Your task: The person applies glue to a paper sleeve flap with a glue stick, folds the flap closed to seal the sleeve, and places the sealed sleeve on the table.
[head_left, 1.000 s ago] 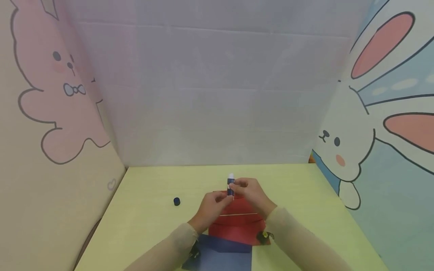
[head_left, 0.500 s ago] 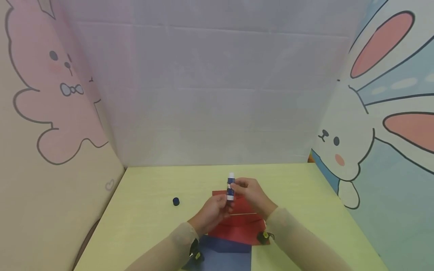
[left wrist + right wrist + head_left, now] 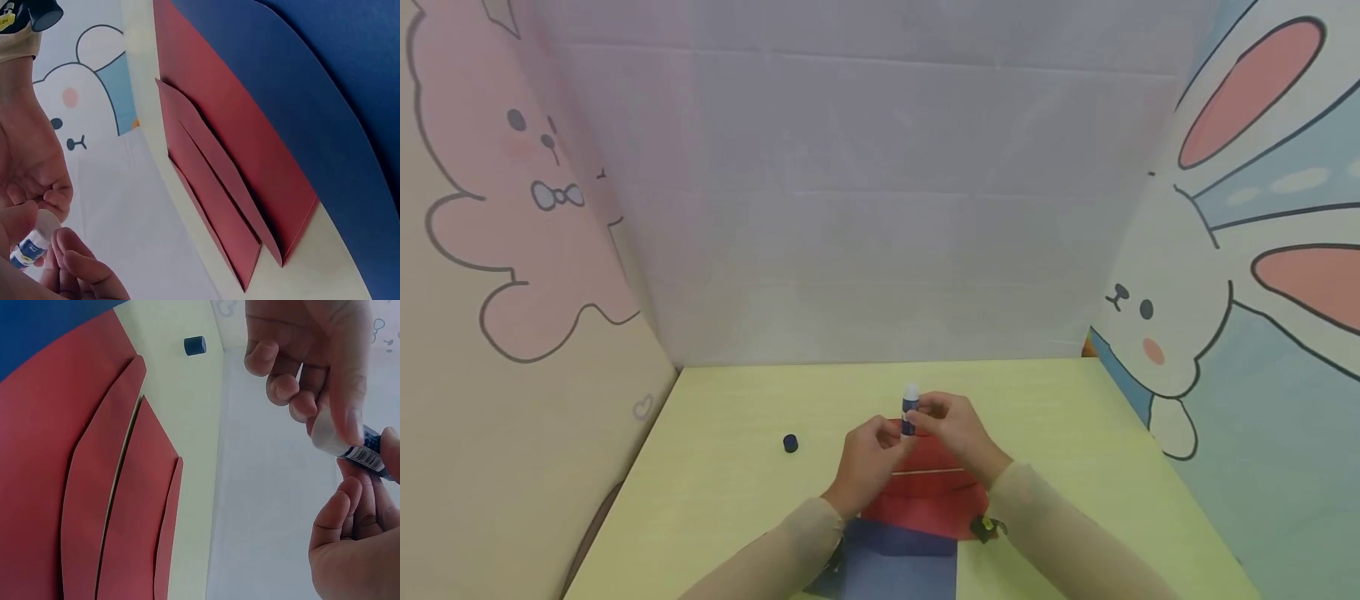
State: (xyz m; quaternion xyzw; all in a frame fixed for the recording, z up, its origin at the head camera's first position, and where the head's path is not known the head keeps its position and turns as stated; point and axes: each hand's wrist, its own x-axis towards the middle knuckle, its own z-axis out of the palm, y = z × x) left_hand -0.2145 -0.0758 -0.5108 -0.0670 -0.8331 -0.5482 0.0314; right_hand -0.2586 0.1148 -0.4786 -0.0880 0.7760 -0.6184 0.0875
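A blue-and-white glue stick (image 3: 909, 417) is held upright above the table, its cap off and its white tip at the top. My right hand (image 3: 958, 427) pinches its labelled body between thumb and fingers. My left hand (image 3: 862, 468) grips the white base (image 3: 45, 226) from below, as the left wrist view shows up close. Beneath both hands lies a folded red paper (image 3: 925, 508) with raised creases, partly hidden by the arms. A blue paper (image 3: 901, 575) with a folded edge lies nearer me and meets the red one.
The dark blue cap (image 3: 791, 443) stands on the pale yellow table (image 3: 730, 483) to the left of my hands. Side walls with printed rabbits and a whitish back wall (image 3: 880, 250) enclose the table.
My left hand's fingers loosened and dropped off the base half a second ago, showing its white end, and now grip it again. The right hand keeps holding the glue stick in place.
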